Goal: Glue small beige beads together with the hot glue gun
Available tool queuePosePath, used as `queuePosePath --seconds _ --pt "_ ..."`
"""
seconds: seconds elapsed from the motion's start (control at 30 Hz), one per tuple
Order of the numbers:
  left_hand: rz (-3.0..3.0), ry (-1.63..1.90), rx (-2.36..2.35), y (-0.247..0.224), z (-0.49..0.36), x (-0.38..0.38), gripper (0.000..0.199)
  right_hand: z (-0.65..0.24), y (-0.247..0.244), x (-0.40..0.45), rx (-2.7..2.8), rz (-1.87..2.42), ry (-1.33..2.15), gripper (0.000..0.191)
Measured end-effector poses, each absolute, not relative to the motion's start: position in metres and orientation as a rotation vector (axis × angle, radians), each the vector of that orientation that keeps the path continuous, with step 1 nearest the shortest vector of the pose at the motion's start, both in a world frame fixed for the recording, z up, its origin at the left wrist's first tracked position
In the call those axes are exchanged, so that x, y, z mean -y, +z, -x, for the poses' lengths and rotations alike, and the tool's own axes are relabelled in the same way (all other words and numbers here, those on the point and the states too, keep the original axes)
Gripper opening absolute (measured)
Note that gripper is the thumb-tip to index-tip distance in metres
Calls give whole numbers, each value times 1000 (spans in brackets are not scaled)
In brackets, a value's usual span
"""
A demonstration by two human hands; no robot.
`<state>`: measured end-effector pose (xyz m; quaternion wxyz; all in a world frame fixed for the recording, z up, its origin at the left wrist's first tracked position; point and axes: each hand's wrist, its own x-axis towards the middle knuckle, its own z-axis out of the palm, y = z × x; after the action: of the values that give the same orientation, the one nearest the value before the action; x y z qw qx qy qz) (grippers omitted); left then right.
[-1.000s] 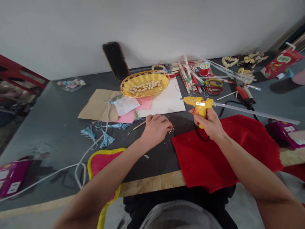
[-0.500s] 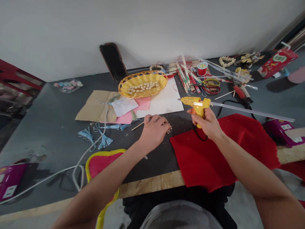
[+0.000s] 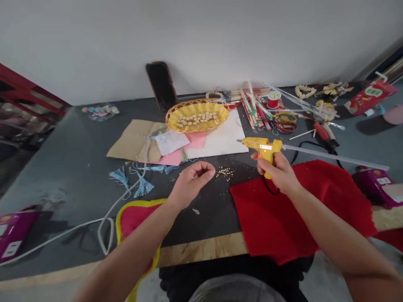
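In my right hand [image 3: 278, 171] is a yellow hot glue gun [image 3: 266, 147], gripped by its handle, with the nozzle pointing left and a long clear glue stick [image 3: 333, 155] running out of its back. My left hand [image 3: 192, 182] is pinched, thumb against index finger; anything between the tips is too small to make out. Just right of those fingertips lies a small pile of pale, grain-like bits [image 3: 225, 173]. Behind the hands, a yellow woven basket [image 3: 220, 121] holds many small pale flower-like pieces [image 3: 198, 119]. Red cloth [image 3: 302, 209] lies under my right forearm.
Blue tassels [image 3: 144, 187] and a white cord [image 3: 119, 197] lie left. A phone [image 3: 162, 86] leans against the wall. Back right are scissors [image 3: 285, 121], a red thread spool [image 3: 273, 100], pliers [image 3: 324, 134] and a drink carton [image 3: 371, 97]. Purple boxes [image 3: 376, 186] stand at both sides.
My left hand has drawn back left from the pale bits and turned, its thumb and index finger now pinched, uncovering the pile. The glue gun stays in my right hand. The view has shifted slightly.
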<state>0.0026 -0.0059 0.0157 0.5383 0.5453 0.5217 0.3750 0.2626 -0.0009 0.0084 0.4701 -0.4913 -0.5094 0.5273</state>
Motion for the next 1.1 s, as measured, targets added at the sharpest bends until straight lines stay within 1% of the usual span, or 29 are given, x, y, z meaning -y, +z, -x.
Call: queuePosePath --seconds 0.13,0.23,0.33,0.43,0.6,0.9,1.1 --pt "-872 1050 -1026 8 1 2 18 -254 24 9 1283 1179 1377 25" --pt "-757 1064 -963 7 3 0 18 -245 36 16 1338 1176 1439 25" --pt "-674 1053 -931 8 6 0 20 -235 35 21 1343 1127 1499 25" --pt "-638 1067 -909 7 8 0 19 -231 21 24 1286 1040 1556 29" --pt "-607 1124 -875 5 10 -2 16 -239 0 26 1236 1006 1613 27" --pt "-564 1074 -892 6 10 -1 16 -238 11 27 1350 953 1760 30" --pt "-614 1068 -905 7 9 0 15 -235 11 29 1384 880 1778 28"
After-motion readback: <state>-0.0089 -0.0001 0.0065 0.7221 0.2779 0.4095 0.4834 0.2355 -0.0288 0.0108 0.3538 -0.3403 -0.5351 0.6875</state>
